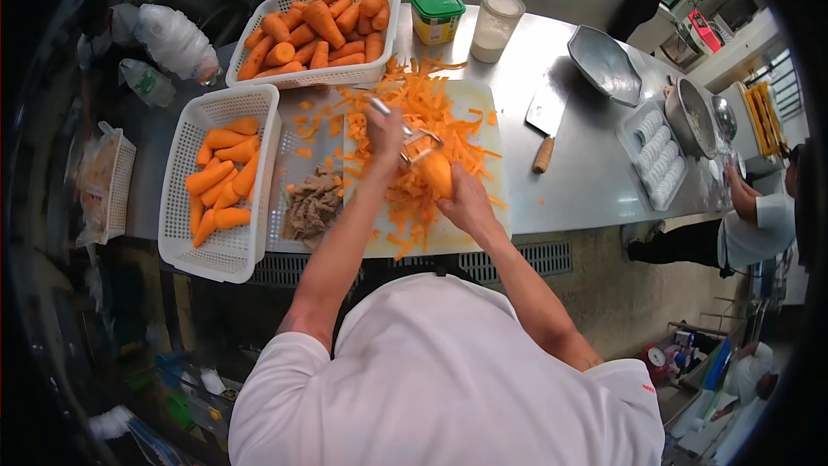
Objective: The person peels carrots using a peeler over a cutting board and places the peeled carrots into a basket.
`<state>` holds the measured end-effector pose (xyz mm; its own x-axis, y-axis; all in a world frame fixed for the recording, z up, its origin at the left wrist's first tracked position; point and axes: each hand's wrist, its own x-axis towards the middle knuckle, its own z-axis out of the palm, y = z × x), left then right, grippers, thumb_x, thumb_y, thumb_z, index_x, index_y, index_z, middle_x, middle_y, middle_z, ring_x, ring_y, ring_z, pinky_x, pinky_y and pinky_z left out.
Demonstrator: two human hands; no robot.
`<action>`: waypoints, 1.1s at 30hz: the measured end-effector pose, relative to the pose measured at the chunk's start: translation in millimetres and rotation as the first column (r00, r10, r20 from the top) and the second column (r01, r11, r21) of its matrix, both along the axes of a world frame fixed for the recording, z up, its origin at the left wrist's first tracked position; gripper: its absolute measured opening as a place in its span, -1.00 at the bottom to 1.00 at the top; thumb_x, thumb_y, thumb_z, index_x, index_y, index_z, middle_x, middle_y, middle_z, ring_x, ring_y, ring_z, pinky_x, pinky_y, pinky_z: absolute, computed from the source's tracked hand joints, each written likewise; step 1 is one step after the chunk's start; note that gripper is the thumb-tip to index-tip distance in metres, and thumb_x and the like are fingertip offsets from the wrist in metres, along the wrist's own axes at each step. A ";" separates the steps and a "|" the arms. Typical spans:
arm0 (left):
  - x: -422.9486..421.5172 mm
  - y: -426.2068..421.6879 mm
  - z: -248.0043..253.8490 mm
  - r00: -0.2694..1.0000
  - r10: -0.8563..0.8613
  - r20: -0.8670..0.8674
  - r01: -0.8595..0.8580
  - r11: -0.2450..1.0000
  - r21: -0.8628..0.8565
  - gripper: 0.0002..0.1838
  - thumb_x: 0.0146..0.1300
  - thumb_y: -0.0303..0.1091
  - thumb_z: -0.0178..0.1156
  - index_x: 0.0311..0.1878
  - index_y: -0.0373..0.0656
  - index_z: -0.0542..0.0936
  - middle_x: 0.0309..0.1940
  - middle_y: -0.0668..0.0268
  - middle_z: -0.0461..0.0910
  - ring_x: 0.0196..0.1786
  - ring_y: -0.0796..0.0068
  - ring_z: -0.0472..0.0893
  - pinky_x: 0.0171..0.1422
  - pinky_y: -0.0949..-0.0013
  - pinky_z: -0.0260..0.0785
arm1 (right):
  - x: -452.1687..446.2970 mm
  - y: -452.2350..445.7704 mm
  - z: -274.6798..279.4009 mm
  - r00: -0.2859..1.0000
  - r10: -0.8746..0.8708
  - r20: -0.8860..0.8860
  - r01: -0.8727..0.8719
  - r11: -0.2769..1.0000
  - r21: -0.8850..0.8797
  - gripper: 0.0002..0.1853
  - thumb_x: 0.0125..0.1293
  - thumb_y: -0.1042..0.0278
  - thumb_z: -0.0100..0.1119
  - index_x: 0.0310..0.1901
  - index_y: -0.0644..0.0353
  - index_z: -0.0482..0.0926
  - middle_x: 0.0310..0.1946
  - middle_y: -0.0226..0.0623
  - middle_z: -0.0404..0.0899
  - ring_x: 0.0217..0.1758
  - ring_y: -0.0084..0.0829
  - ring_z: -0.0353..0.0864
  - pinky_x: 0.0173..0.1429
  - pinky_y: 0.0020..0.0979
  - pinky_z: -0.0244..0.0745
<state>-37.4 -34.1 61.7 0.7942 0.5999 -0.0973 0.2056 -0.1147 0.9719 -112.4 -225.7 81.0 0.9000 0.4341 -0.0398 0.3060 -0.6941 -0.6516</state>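
Note:
My left hand (385, 131) is closed around the handle of a metal peeler (420, 143), whose head lies against a carrot. My right hand (467, 202) grips that carrot (437, 174) by its near end. Both are above a heap of orange peelings (423, 103) spread over a white cutting board (479, 224). Left of the board, a brown crumpled cloth (315, 205) lies on the table. A white basket (172, 207) at the left holds several smooth carrots (226, 174). Behind it, another white basket (319, 78) is heaped with carrots (323, 22).
At the back stand a green-lidded tub (436, 14) and a clear container of white powder (498, 26). A cleaver (547, 112) lies right of the board, near a metal tray (604, 65) and a plastic tray of white rolls (660, 155). A co-worker (759, 224) stands at the far right.

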 end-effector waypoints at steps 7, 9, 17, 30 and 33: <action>-12.9 25.0 36.3 0.994 0.072 0.078 -0.053 0.974 -0.219 -0.73 0.40 -0.33 0.10 -0.09 -0.25 0.25 -0.41 0.21 0.48 -0.44 0.41 0.57 -0.37 0.29 0.43 | 5.0 -14.9 22.8 0.639 0.283 -0.716 0.439 0.630 0.641 -0.31 0.14 0.48 0.36 0.27 0.20 0.23 -0.19 -0.13 0.63 -0.34 -0.33 0.65 -0.34 -0.32 0.51; -21.8 -1.2 39.5 0.988 0.064 0.143 -0.028 0.971 -0.238 -0.75 0.43 -0.25 0.10 -0.19 -0.14 0.24 -0.54 0.33 0.46 -0.60 0.57 0.45 -0.51 0.37 0.37 | 5.0 -6.9 25.2 0.628 0.344 -0.698 0.487 0.527 0.697 -0.32 0.18 0.52 0.27 0.32 0.17 0.19 -0.28 -0.25 0.57 -0.46 -0.51 0.57 -0.46 -0.44 0.44; 5.0 23.4 10.9 0.972 0.097 0.213 -0.062 0.984 -0.164 -0.73 0.36 -0.31 0.17 -0.16 -0.19 0.27 -0.45 0.27 0.49 -0.49 0.48 0.56 -0.42 0.35 0.48 | 0.0 -4.1 23.0 0.806 0.126 -0.578 0.189 0.870 0.454 -0.33 0.20 0.55 0.16 0.37 0.13 0.23 -0.39 -0.37 0.50 -0.59 -0.61 0.44 -0.53 -0.51 0.37; -7.9 -13.3 12.0 0.979 0.024 0.200 0.012 0.984 -0.176 -0.73 0.31 -0.35 0.13 -0.10 -0.26 0.28 -0.46 0.23 0.51 -0.48 0.41 0.58 -0.38 0.34 0.48 | 5.4 4.5 1.7 0.992 0.024 -0.123 -0.011 0.994 0.107 -0.36 0.07 0.51 0.29 0.22 0.26 0.30 -0.21 0.15 0.62 -0.05 0.16 0.61 -0.02 -0.07 0.51; -0.2 6.3 3.3 0.996 -0.009 0.088 0.019 0.994 -0.112 -0.68 0.30 -0.30 0.15 -0.09 -0.27 0.27 -0.47 0.21 0.52 -0.49 0.35 0.57 -0.33 0.27 0.48 | 0.7 4.7 13.9 0.996 0.015 -0.090 -0.015 1.000 0.002 -0.41 0.06 0.50 0.29 0.17 0.27 0.32 -0.19 0.21 0.61 -0.04 0.22 0.58 0.00 0.01 0.49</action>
<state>-37.6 -27.8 65.0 0.8108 0.5778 -0.0935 0.1188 -0.0060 0.9929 -111.7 -220.9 95.0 0.8862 0.4475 -0.1201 0.2562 -0.6892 -0.6777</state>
